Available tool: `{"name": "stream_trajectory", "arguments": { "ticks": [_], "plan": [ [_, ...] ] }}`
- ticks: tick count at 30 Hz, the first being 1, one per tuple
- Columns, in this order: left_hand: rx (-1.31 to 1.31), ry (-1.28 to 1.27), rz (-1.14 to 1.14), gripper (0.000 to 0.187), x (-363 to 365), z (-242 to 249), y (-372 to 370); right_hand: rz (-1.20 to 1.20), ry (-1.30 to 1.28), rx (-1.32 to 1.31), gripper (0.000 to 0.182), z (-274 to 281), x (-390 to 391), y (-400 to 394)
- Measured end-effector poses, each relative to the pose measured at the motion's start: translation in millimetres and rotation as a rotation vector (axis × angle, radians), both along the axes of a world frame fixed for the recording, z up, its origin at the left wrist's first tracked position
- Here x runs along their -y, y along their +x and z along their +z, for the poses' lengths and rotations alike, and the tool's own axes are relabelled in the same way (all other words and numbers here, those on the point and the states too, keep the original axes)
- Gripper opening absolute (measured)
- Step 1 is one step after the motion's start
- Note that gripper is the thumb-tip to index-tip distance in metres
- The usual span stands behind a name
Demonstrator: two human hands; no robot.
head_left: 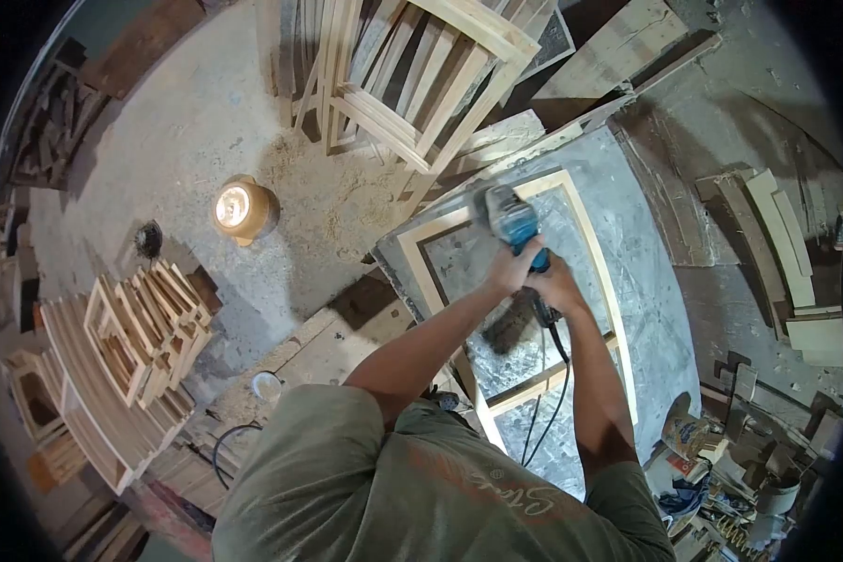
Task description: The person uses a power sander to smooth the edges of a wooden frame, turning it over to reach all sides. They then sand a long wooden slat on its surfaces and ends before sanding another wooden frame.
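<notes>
Across the wooden frame [588, 249], the way is being barred by the blue power tool [512, 217] and both arms [594, 375]; the crossbar [522, 397] is being crossed by a black cord [566, 351]. Right of the frame, passage is being allowed by an open strip of desk [654, 290]. Beyond the far left corner, it is being blocked by stacked frames [485, 30].

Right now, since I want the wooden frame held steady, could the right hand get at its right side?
Probably yes: the right hand is close to that side of the wooden frame, with nothing visible between them. It grips the power tool, though, so it would likely need to let go first.
</notes>
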State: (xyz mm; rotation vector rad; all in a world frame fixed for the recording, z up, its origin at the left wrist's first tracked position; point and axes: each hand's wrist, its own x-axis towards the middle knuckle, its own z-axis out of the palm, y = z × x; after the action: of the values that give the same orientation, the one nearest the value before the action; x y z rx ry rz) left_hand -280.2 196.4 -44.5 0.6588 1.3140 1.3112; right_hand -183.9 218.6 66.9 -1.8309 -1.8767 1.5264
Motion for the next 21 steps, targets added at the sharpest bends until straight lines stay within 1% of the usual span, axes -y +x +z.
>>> {"name": "stream_trajectory", "arguments": {
  "ticks": [1,2,4,5,7,8,9,11,12,13,14,15,16,17,18,20,21],
  "plan": [
    [-0.017,0.014,-0.014,0.062,-11.5,2.3,1.9,-0.041,-0.024,-0.037,0.055,-8.6,-7.7,10.4],
    [-0.006,-0.041,-0.118,0.060,-19.8,3.3,0.1,-0.031,0.079,-0.076,0.050,-20.5,-15.9,20.3],
    [0.010,-0.151,-0.330,0.056,-37.1,47.9,-14.8,-0.123,0.002,-0.098,0.048,-26.3,-26.7,28.3],
    [-0.007,-0.273,-0.439,0.060,-43.0,62.2,-21.0,-0.131,0.003,-0.088,0.049,-25.0,-26.7,26.1],
    [-0.028,-0.298,-0.478,0.059,-36.2,51.4,-28.3,-0.149,0.006,-0.065,0.050,-18.8,-24.5,21.1],
    [-0.042,-0.308,-0.496,0.058,-35.6,40.6,-29.1,-0.106,0.022,-0.062,0.052,-18.0,-20.4,16.2],
    [-0.069,0.042,-0.099,0.054,-23.8,3.2,-13.1,-0.065,0.039,-0.062,0.053,-17.9,-12.3,7.2],
    [-0.076,-0.060,0.025,0.053,15.0,42.7,-40.4,-0.004,0.042,-0.033,0.058,-10.1,6.6,-19.0],
    [-0.017,-0.111,-0.001,0.057,29.5,34.8,-52.9,0.013,0.026,-0.002,0.061,-2.0,16.0,-32.4],
    [0.043,-0.165,-0.028,0.060,41.6,25.0,-60.0,0.061,0.012,0.067,0.057,-9.4,23.2,-36.6],
    [0.029,-0.191,0.025,0.063,50.8,21.0,-60.7,0.108,-0.003,0.135,0.053,-17.0,28.1,-40.2],
    [0.015,-0.219,0.076,0.066,60.1,18.7,-59.7,0.148,-0.019,0.112,0.055,-2.7,30.0,-46.4],
    [0.002,-0.243,0.129,0.070,64.3,31.4,-59.1,0.176,-0.002,0.137,0.055,-4.5,29.5,-42.6],
    [-0.082,-0.303,0.182,0.074,66.7,46.3,-52.0,0.208,0.020,0.163,0.054,-7.3,26.7,-38.7],
    [-0.056,-0.271,0.144,0.074,61.8,41.6,-45.8,0.242,0.038,0.191,0.054,-5.7,24.7,-35.5],
    [0.003,-0.209,0.076,0.074,47.8,28.8,-35.3,0.168,0.006,0.176,0.053,5.1,16.1,-23.8],
    [-0.048,-0.236,0.018,0.073,39.0,59.7,-36.8,0.133,-0.009,0.168,0.053,9.9,10.5,-18.1]
  ]
}}
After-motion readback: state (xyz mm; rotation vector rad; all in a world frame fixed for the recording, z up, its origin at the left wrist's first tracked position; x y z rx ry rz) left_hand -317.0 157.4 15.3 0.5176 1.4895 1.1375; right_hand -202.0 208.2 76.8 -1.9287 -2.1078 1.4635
